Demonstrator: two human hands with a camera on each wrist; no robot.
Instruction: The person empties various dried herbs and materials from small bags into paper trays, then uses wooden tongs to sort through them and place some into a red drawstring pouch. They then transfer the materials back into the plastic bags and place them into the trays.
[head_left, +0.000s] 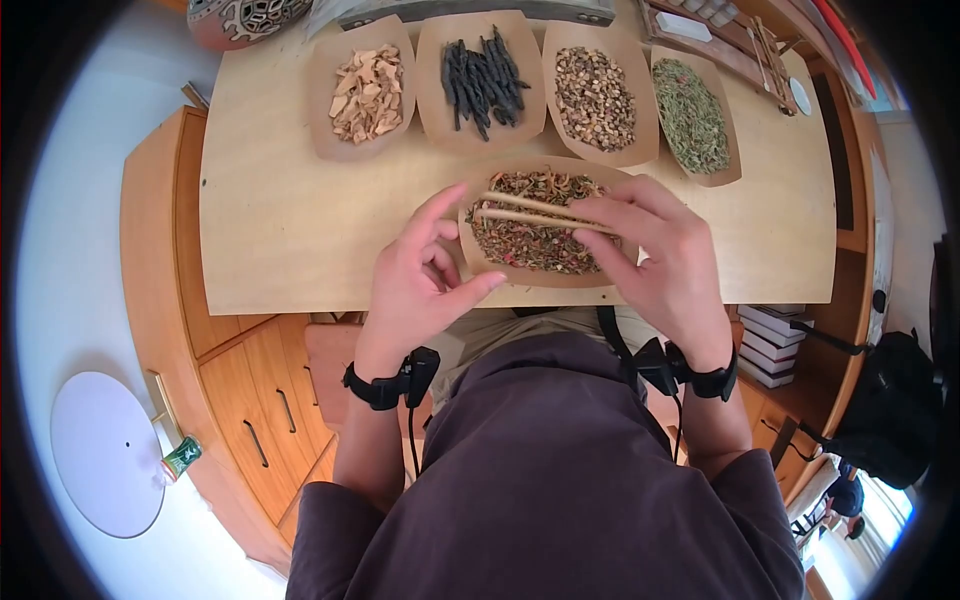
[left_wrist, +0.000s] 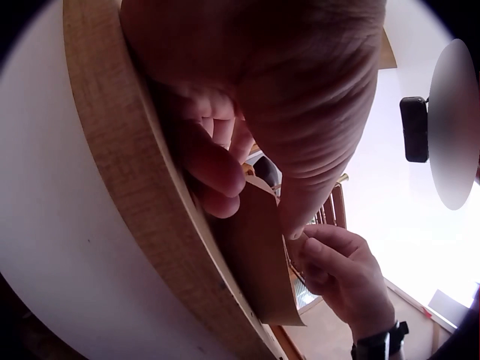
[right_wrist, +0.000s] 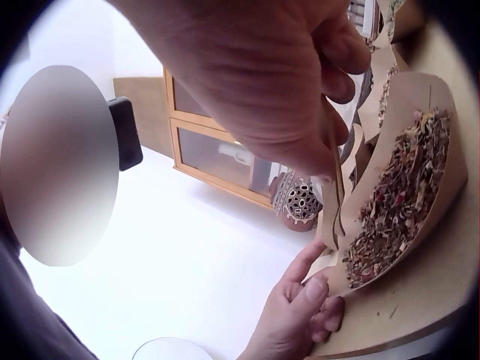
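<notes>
A brown paper tray (head_left: 520, 278) of mixed dried herbs (head_left: 535, 240) lies near the table's front edge. My right hand (head_left: 665, 250) pinches two thin wooden sticks (head_left: 530, 217) over the mix, their tips pointing left. In the right wrist view the sticks (right_wrist: 337, 202) hang beside the herb-filled tray (right_wrist: 405, 97). At the tray's left end is my left hand (head_left: 420, 275), index finger and thumb spread apart, the other fingers bent; whether it touches the tray is unclear. The left wrist view shows its thumb by the tray wall (left_wrist: 259, 255).
Behind stand trays of pale chips (head_left: 368, 95), dark twig-like pieces (head_left: 482, 80), chopped pieces (head_left: 595, 100) and green herbs (head_left: 690, 115). A patterned pot (head_left: 240, 20) is back left; a wooden tray with tools (head_left: 720, 50) is back right.
</notes>
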